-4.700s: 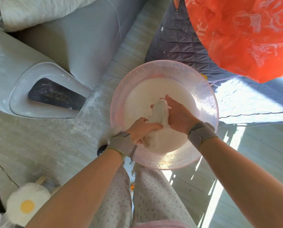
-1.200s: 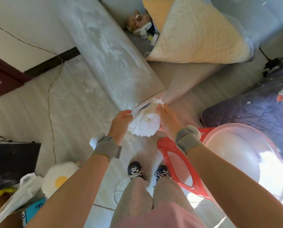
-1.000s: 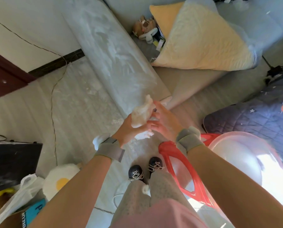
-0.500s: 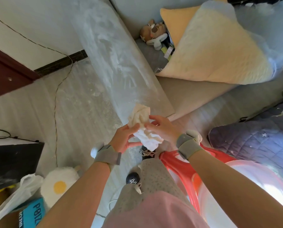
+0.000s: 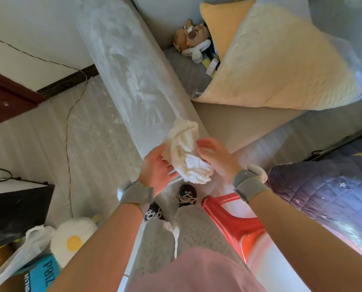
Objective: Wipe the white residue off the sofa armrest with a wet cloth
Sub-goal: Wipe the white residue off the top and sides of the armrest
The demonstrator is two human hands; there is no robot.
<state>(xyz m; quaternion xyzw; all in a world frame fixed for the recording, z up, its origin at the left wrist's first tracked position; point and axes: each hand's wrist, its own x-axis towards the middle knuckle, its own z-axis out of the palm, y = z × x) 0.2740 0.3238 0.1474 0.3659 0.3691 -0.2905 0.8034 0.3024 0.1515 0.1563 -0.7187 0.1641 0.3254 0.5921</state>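
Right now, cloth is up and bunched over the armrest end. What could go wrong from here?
1. The cloth is wadded between the left hand and right hand; wiping like that may only smear the white residue on the armrest.
2. If it drips, water could land on the shoes and the dusty floor below.
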